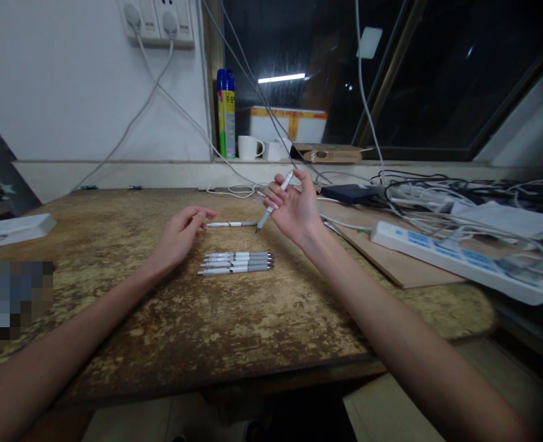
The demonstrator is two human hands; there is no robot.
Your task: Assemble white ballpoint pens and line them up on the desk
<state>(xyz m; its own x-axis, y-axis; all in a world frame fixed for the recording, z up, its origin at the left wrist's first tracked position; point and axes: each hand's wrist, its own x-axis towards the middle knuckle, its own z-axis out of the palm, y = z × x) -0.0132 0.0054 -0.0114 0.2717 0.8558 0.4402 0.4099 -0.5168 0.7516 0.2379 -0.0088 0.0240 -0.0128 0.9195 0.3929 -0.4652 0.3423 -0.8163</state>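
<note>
Held up over the table, my right hand [299, 205] is closed around a white and grey pen [265, 217], its dark tip slanting down to the left. A similar pen [232, 224] lies flat between my two hands. Beside its left end is my left hand [181, 236], fingers loosely bent and holding nothing; whether a fingertip touches the pen I cannot tell. Closer to me, several matching pens [237, 269] lie side by side in a row, their grey ends pointing right.
The worn wooden table [197, 344] has its front edge near me. At right are a white power strip [459, 261], a brown board [404, 264], a dark box [349, 194] and tangled cables. A spray can [226, 116] and a white mug [249, 147] stand on the sill behind.
</note>
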